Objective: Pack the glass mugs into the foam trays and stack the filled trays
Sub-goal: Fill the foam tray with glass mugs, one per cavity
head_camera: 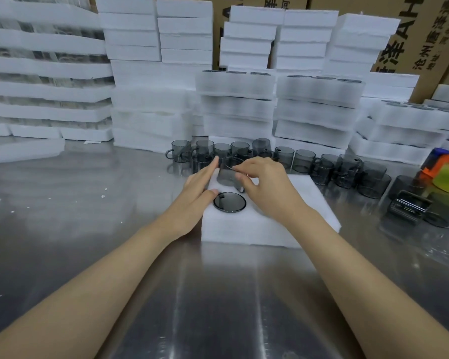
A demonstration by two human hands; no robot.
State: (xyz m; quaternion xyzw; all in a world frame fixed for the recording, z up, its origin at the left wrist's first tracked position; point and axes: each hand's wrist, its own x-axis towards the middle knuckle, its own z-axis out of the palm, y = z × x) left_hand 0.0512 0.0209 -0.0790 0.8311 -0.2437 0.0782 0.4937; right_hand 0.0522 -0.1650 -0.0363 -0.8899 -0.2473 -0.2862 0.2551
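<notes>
Now: steel table (pixel 62 203), foam stacks (pixel 316 99) behind; left hand (pixel 197 187) flat, right hand (pixel 265 182) pinches mug (pixel 226 174).

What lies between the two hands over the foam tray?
In the head view, a grey glass mug: the right hand grips it at the rim, the left hand lies flat beside it.

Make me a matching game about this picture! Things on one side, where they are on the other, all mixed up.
Things
1. held mug
2. sunk mug
3. left hand
4. cardboard boxes

Places
a. at the back, behind the foam stacks
b. flat on the left edge of the foam tray
c. pinched at its rim by the right hand
d. down in a tray hole, only its rim showing

Pairs: 1-c, 2-d, 3-b, 4-a
</notes>
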